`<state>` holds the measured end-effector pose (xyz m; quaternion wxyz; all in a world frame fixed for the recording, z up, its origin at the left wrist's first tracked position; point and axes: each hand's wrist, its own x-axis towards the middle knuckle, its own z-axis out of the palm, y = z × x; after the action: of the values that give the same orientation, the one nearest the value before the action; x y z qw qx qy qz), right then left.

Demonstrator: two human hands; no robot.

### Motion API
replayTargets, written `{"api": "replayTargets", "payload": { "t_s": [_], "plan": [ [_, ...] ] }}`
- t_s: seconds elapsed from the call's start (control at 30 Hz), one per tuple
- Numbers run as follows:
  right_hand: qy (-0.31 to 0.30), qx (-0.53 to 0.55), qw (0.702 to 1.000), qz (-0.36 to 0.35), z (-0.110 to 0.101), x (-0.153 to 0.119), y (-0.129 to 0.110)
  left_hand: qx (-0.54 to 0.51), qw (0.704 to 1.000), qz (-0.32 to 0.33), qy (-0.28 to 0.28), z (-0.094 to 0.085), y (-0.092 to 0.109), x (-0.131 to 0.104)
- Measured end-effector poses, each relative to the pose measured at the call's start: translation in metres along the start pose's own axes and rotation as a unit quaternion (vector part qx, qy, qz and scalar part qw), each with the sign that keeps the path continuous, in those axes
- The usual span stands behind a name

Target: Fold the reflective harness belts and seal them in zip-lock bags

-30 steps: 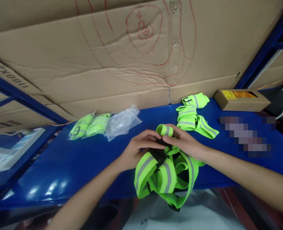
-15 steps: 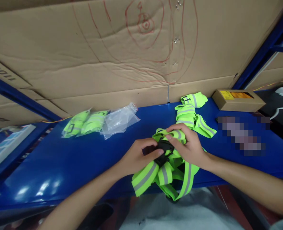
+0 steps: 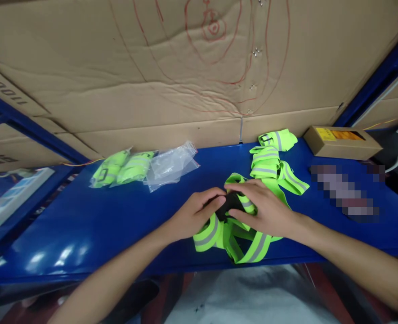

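A neon-yellow reflective strap (image 3: 257, 252) with a grey stripe lies in loose loops near the table's front edge, partly under my hands. A black part (image 3: 231, 204) that looks like a buckle or patch sits among the loops; its exact shape is hidden. My left hand (image 3: 197, 213) is closed, thumb and fingers pinching the black part and the strap beside it from the left. Over the strap's upper right side curls my right hand (image 3: 268, 209), fingers bent round the band and thumb beside the black part.
Behind my right hand lie folded straps (image 3: 265, 163) and a rolled one (image 3: 279, 140). A small cardboard box (image 3: 345, 143) stands at the back right. To the back left are bagged straps (image 3: 136, 168) and clear plastic bags (image 3: 173, 166). A cardboard wall (image 3: 172, 103) closes off the blue table (image 3: 111, 225).
The view has shifted slightly. The strap bundle sits lower against the table, and my right hand has flattened over it, covering more of the black part.
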<state>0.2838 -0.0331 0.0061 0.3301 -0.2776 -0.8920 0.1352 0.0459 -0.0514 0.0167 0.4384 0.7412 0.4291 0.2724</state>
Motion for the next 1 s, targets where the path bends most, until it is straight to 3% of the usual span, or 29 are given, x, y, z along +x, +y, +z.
{"api": "replayTargets", "payload": {
  "t_s": [0.1,0.2,0.33,0.47,0.57,0.67,0.83,0.9,1.0],
  "plan": [
    [-0.072,0.013,0.997,-0.029,0.001,0.0,0.007,-0.013,1.0,-0.02,0.003,0.002,0.001,-0.003],
    [-0.104,0.011,0.993,-0.059,-0.001,-0.001,0.011,-0.07,0.997,-0.037,0.026,0.001,0.003,-0.002],
    [-0.057,-0.01,0.996,-0.069,0.0,-0.002,0.009,-0.074,0.997,-0.019,0.007,-0.001,0.006,-0.001],
    [0.017,-0.015,0.994,-0.108,0.004,-0.002,0.009,0.062,0.998,-0.003,-0.031,0.005,0.006,-0.002],
    [-0.014,-0.024,0.994,-0.107,0.003,-0.003,0.009,0.11,0.994,0.013,-0.011,0.009,0.002,-0.002],
    [-0.057,-0.061,0.991,-0.1,0.002,-0.005,0.007,0.055,0.998,0.03,0.004,0.005,-0.003,0.0],
    [-0.066,-0.064,0.991,-0.101,0.003,-0.006,0.008,-0.066,0.994,0.007,-0.088,-0.004,-0.01,0.005],
    [-0.065,-0.061,0.99,-0.109,0.003,-0.006,0.011,-0.054,0.994,0.0,-0.097,-0.003,-0.01,0.005],
    [-0.069,-0.065,0.989,-0.109,0.003,-0.006,0.013,0.046,0.997,0.002,-0.058,0.001,-0.007,0.003]
  ]
}}
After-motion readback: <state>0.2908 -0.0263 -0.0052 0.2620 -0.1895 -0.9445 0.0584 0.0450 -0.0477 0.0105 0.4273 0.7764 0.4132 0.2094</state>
